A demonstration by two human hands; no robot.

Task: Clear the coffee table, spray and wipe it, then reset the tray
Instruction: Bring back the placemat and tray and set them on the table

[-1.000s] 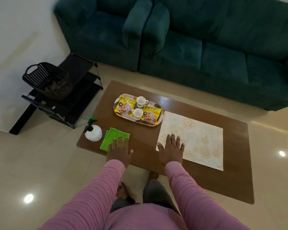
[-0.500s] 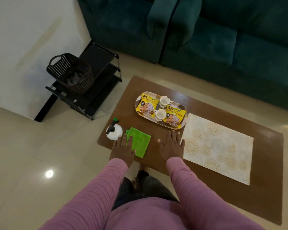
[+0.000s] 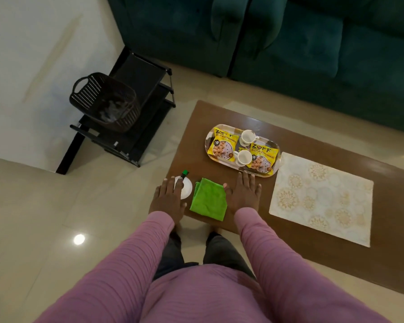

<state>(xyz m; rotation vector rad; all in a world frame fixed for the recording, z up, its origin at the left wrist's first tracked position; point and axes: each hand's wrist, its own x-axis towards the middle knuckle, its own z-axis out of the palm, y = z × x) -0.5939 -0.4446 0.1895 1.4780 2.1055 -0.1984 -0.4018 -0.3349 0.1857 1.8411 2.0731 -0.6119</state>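
A brown coffee table (image 3: 289, 250) carries an oval tray (image 3: 275, 170) with two yellow snack packets (image 3: 222, 146) and two white cups (image 3: 247, 137). A folded green cloth (image 3: 209, 199) lies near the table's front left corner, beside a white spray bottle (image 3: 186, 187) with a green nozzle. My left hand (image 3: 167, 201) hovers flat over the spray bottle, fingers apart, covering part of it. My right hand (image 3: 244, 194) is spread flat just right of the cloth, its fingertips at the tray's near edge. A patterned cream placemat (image 3: 322, 199) lies to the right.
A black shelf rack (image 3: 135, 113) with a dark woven basket (image 3: 105, 101) stands on the floor to the left. A dark green sofa (image 3: 313, 43) runs behind the table. Glossy tiled floor (image 3: 56, 217) lies to the left.
The view has shifted left and down. My left hand moved from the green cloth over to the spray bottle. My right hand moved off the placemat towards the tray's near edge.
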